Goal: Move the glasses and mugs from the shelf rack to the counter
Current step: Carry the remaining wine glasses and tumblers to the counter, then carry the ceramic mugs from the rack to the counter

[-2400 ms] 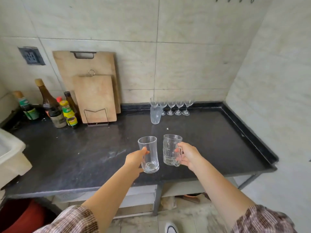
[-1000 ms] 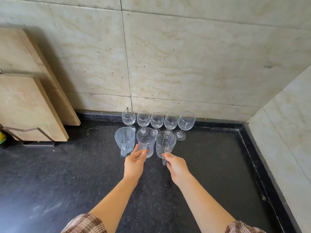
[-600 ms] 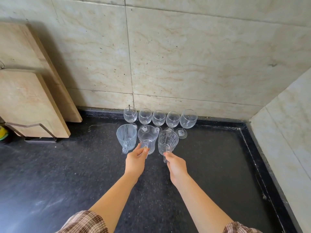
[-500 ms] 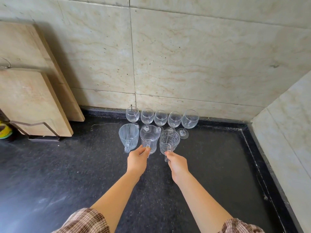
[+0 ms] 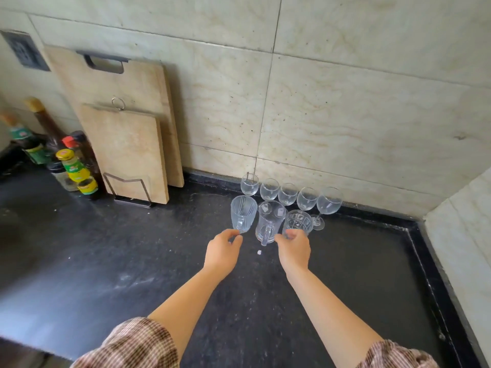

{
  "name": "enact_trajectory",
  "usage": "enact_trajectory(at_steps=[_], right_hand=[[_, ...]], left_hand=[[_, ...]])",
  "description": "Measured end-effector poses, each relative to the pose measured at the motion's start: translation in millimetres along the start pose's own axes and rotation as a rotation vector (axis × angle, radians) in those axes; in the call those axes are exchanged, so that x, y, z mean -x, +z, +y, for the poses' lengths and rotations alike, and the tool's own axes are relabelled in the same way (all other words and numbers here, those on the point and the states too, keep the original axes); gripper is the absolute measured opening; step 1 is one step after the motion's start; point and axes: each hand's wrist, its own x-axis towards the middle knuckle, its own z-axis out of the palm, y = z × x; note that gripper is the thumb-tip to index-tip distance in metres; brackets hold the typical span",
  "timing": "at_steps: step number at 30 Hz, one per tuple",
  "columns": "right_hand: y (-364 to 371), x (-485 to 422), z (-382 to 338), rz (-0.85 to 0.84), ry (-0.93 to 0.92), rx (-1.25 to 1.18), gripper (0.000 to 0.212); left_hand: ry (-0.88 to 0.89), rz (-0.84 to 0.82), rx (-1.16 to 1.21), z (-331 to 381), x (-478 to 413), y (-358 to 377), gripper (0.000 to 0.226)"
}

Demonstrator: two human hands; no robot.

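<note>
Three clear mugs stand in a row on the black counter [image 5: 132, 261]: a ribbed mug [image 5: 243, 212], a plain mug [image 5: 269, 221] with its handle towards me, and a diamond-patterned mug [image 5: 299, 221]. Behind them several wine glasses [image 5: 288, 193] line the wall. My left hand [image 5: 223, 252] is off the plain mug, empty, its loosely curled fingertips beside the ribbed mug's base. My right hand [image 5: 293, 251] has thumb and fingers pinched at the patterned mug's lower front, where its handle is hidden.
Two wooden cutting boards [image 5: 127, 144] lean on the wall in a wire stand at the left. Sauce bottles [image 5: 71, 166] cluster further left. The counter's raised rim [image 5: 425, 261] and a tiled side wall close the right. A white speck [image 5: 259, 252] lies between my hands.
I carried two mugs to the row and set them down. My left hand has since let go of the plain mug and shifted left. The view has pulled back.
</note>
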Motion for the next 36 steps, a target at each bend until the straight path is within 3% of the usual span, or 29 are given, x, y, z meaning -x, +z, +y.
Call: enact_trajectory(at_steps=[9,18,28,36], right_hand=[[104.8,149.7,-28.7,-0.473,-0.374,0.269,0.037],[198.4,388.1,-31.9,-0.865,-0.780,0.523,0.044],[270.1,661.9,-12.9,-1.149,-1.335,0.717,0.053],[335.1,848.0,-7.2,-1.222,-1.818,0.763,0.053]], left_hand=[[-0.021,0.337,-0.005,-78.6,96.4,-157.4,0.031],[-0.135,0.689,-0.226,-223.2,300.1,-318.9,0.034],[-0.504,0.926,-0.356,-345.2,541.3,-434.2,0.044],[-0.723,1.124,-0.376,-424.9,671.6,-512.8,0.040]])
